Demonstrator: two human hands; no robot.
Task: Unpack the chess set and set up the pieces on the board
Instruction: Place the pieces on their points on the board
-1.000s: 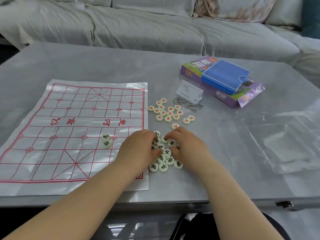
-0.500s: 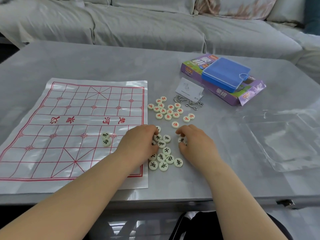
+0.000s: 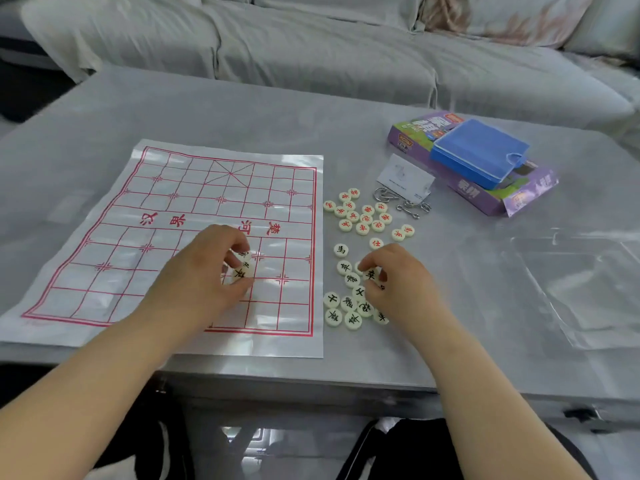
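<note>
Premises: domestic living room. A long sofa [image 3: 311, 57] under a loose pale grey cover runs along the far side, and a floral-patterned cushion [image 3: 502, 19] leans against its back at the right. A grey table [image 3: 242, 109] stands directly in front of the sofa. On it lie household leisure items: a printed Chinese chess board sheet [image 3: 207, 202], loose Chinese chess pieces [image 3: 362, 228] and a purple game box [image 3: 485, 199].

The left hand [image 3: 204, 271] has left the black-lettered pile [image 3: 349, 306] just right of the board [image 3: 173, 202] and now pinches a piece [image 3: 240, 273] over the board's near half. The right hand [image 3: 398, 282] now pinches another piece [image 3: 370, 273] from that pile.
</note>
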